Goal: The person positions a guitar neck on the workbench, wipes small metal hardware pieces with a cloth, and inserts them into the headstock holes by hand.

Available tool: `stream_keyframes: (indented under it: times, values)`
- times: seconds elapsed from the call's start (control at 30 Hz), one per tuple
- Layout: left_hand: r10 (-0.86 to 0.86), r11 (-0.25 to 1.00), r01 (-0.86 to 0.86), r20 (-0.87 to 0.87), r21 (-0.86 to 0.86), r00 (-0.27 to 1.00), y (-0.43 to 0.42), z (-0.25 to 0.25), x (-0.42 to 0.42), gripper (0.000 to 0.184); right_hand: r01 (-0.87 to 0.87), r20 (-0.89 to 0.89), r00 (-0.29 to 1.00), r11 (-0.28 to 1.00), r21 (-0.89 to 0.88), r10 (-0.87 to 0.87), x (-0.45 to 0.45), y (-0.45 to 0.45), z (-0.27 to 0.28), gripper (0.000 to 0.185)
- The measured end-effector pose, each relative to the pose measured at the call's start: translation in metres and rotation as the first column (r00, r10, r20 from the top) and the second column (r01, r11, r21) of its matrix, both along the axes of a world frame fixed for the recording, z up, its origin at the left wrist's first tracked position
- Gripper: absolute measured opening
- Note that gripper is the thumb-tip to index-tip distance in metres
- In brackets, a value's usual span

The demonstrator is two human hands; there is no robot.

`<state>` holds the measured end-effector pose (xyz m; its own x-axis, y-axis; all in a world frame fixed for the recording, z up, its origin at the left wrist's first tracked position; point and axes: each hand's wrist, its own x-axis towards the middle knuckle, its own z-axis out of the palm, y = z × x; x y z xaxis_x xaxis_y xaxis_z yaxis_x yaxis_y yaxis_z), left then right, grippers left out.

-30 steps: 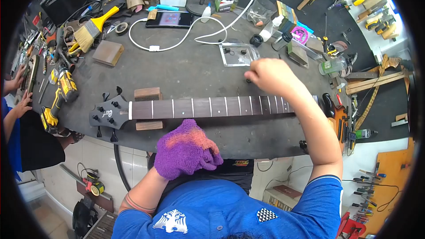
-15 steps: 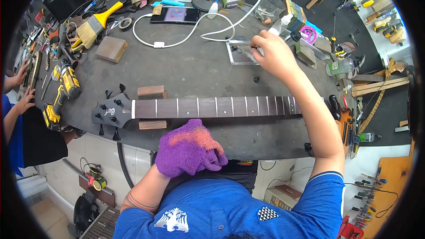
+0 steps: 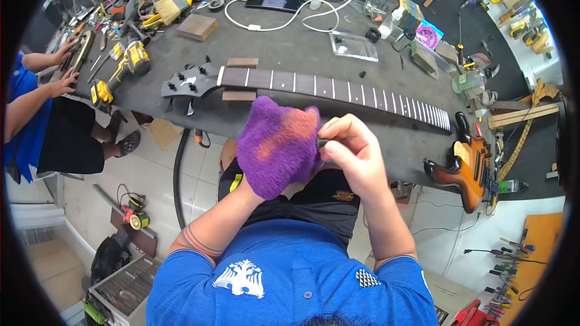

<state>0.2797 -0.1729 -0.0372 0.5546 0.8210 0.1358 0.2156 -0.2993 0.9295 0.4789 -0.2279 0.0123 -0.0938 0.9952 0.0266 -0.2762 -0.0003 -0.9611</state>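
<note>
A fuzzy purple cloth (image 3: 275,145) with an orange patch covers my left hand (image 3: 257,190) and hides its fingers. My right hand (image 3: 356,154) is at the cloth's right edge, thumb and forefinger pinching a small black piece (image 3: 322,143), which looks like a knob and is partly hidden. Beyond both hands, a bass guitar neck (image 3: 332,89) with a black headstock (image 3: 190,81) rests across wooden blocks (image 3: 240,95). Another small black piece (image 3: 362,74) lies on the bench behind the neck. A clear plastic tray (image 3: 368,54) sits farther back.
A sunburst guitar body (image 3: 471,175) is at the bench's right end. To the left are a yellow drill (image 3: 130,66), a paintbrush (image 3: 175,9) and loose tools. A phone (image 3: 273,2) with a white cable lies at the back. Another person's hands (image 3: 63,84) work at far left.
My right hand has come back from the plastic tray to the cloth, with a small black piece in its fingers. The cloth-covered left hand has turned. The camera view has shifted.
</note>
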Motion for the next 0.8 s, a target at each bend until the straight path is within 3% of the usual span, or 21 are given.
stream_keyframes:
  times: [0.07,0.13,0.23,0.3,0.37,0.47,0.5,0.57,0.67,0.7,0.77,0.8]
  values:
    - [0.103,0.917,-0.079,-0.040,0.390,0.994,-0.024,-0.011,-0.005,0.056,0.037,0.025,0.999,0.992,0.119,-0.040,-0.015,-0.013,-0.013,0.018]
    - [0.047,0.984,-0.037,-0.052,0.175,0.998,-0.041,-0.006,-0.015,0.054,0.053,0.210,0.971,0.960,0.274,-0.113,-0.021,-0.023,-0.020,0.019]
    - [0.021,0.999,-0.014,0.189,-0.038,0.982,-0.059,-0.005,-0.020,0.053,-0.036,0.517,0.804,0.845,0.533,-0.292,-0.025,-0.036,-0.014,0.029]
    - [0.049,0.989,0.005,0.352,-0.149,0.935,-0.065,-0.013,-0.021,0.050,-0.065,0.494,0.778,0.732,0.678,-0.389,-0.029,-0.038,-0.018,0.033]
    - [0.093,0.960,0.037,0.443,-0.276,0.892,-0.070,-0.023,-0.023,0.045,-0.071,0.474,0.769,0.678,0.731,-0.430,-0.034,-0.043,-0.020,0.035]
    - [0.101,0.951,0.072,0.522,-0.302,0.847,-0.082,-0.007,-0.022,0.041,-0.082,0.458,0.742,0.613,0.786,-0.489,-0.037,-0.047,-0.015,0.037]
    - [0.154,0.905,0.129,0.596,-0.405,0.788,-0.085,-0.007,-0.023,0.041,-0.086,0.454,0.731,0.593,0.801,-0.508,-0.037,-0.048,-0.013,0.037]
    - [0.283,0.774,0.278,0.703,-0.570,0.653,-0.091,-0.009,-0.023,0.042,-0.028,0.422,0.783,0.652,0.758,-0.457,-0.038,-0.053,-0.013,0.032]
    - [0.320,0.736,0.315,0.717,-0.600,0.620,-0.090,0.001,-0.017,0.043,0.130,0.222,0.932,0.837,0.531,-0.285,-0.040,-0.066,-0.015,0.022]
    - [0.289,0.766,0.280,0.699,-0.579,0.654,-0.088,0.000,-0.016,0.043,0.164,0.107,0.968,0.897,0.410,-0.226,-0.041,-0.068,-0.016,0.019]
    - [0.236,0.817,0.215,0.650,-0.536,0.722,-0.087,-0.006,-0.017,0.043,0.141,0.047,0.985,0.931,0.335,-0.166,-0.037,-0.071,-0.017,0.014]
    - [0.076,0.922,0.109,0.451,-0.371,0.889,-0.083,-0.002,-0.018,0.043,0.137,0.009,0.989,0.947,0.289,-0.146,-0.036,-0.073,-0.018,0.014]
